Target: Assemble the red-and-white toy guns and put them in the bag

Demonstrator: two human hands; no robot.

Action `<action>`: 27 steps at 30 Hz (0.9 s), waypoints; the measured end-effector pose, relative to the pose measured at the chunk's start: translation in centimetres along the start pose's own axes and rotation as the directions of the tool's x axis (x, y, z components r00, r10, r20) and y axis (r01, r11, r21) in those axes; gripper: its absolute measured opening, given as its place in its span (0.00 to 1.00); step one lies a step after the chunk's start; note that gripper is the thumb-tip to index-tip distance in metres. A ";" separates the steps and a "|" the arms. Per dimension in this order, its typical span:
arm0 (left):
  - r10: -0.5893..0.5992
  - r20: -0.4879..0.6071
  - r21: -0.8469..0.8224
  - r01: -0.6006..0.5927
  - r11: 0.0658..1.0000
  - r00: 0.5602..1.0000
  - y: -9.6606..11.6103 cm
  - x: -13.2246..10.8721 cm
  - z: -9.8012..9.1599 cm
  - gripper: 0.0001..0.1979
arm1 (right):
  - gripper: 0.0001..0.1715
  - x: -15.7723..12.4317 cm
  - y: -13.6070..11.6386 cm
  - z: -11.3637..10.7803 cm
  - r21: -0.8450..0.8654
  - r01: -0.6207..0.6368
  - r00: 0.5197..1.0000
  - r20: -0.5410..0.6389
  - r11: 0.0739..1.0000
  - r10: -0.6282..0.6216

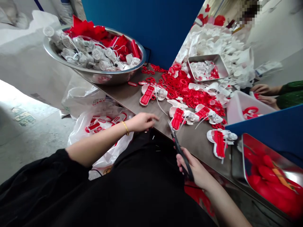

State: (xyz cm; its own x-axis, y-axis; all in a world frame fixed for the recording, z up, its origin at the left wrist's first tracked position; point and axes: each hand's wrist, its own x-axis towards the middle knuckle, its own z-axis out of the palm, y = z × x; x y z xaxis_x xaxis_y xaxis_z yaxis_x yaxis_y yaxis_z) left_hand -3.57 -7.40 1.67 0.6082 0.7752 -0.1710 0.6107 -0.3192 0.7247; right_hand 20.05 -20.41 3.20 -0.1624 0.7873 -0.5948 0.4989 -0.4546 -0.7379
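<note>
The scissors (181,154) lie at the desk (126,97) edge, clenched in the right hand (196,170), blades toward a red-white toy (177,118). The left hand (142,121) hovers nearby, fingers loosely curled, empty. A bowl (94,77) stands behind.

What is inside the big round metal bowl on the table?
The metal bowl holds white plastic pieces with round ends at the front and left, and red plastic parts heaped behind them. The pile covers the bottom, so what lies deeper cannot be seen.
</note>
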 end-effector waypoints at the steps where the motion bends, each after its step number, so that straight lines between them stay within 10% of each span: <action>1: 0.011 -0.105 0.117 0.001 0.993 0.994 0.4 1.5 -0.6 0.21 | 0.35 -0.2 0.1 -0.4 0.021 -0.011 1.000 -0.017 1.000 0.011; 7: 0.006 -0.219 0.310 0.064 0.948 0.976 1.7 7.7 -1.5 0.11 | 0.37 -1.6 0.5 -0.5 0.041 -0.002 0.999 -0.036 0.999 0.003; 16: -0.100 -0.456 0.217 0.220 0.951 0.884 -1.8 -0.6 -0.2 0.15 | 0.37 3.2 -2.0 1.1 0.178 -0.044 0.999 0.035 0.983 0.039; 27: -0.290 -0.386 0.009 0.318 0.948 0.876 -1.6 1.4 -1.2 0.03 | 0.38 3.8 -3.3 1.3 0.134 -0.034 0.982 0.186 0.990 0.009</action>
State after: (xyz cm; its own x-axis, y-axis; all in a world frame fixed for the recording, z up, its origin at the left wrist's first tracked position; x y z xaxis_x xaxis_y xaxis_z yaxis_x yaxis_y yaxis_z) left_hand -4.27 -5.15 1.05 0.1601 0.9818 -0.1023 0.7770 -0.0614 0.6265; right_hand 16.72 -16.42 2.97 -0.3139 0.6919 -0.6502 0.3855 -0.5329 -0.7532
